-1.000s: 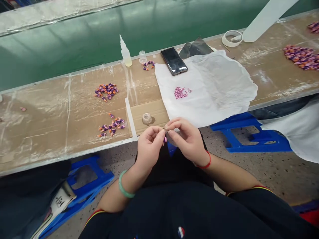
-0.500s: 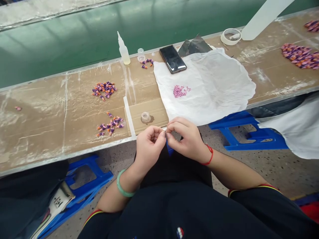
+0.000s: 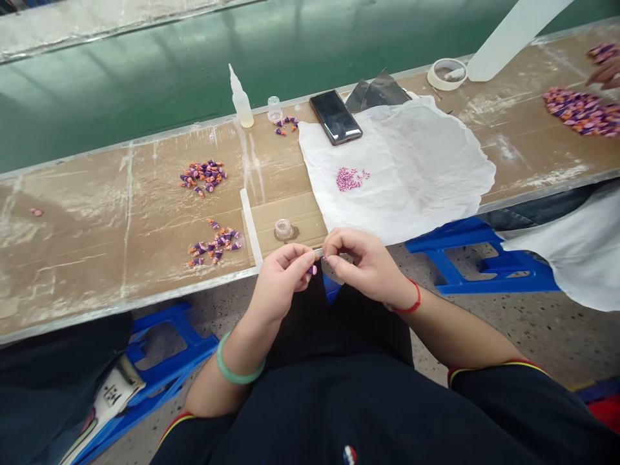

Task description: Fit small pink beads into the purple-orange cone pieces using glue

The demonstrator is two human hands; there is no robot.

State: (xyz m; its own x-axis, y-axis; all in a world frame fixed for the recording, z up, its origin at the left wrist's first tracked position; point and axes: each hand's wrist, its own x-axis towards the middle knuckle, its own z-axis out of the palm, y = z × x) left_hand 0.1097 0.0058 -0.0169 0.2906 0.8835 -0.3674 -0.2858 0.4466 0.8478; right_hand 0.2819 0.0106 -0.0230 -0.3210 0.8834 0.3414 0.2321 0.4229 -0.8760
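Left hand (image 3: 279,281) and right hand (image 3: 369,263): narrow fingertip pinch on tiny silver piece (image 3: 318,253), held just beyond workbench edge (image 3: 145,302); exact part unclear. Risk: fumbled or slipping pinch, piece dropping to floor.

The person's left hand (image 3: 285,278) and right hand (image 3: 365,263) hide most of the small metallic piece (image 3: 318,253) pinched between them, so its shape cannot be told. The pink pieces (image 3: 351,179) on the white cloth (image 3: 416,161) are too small to tell apart. At the far right, the picture's edge cuts off a co-worker's hand (image 3: 603,74) and the purple-and-orange pile (image 3: 584,112).
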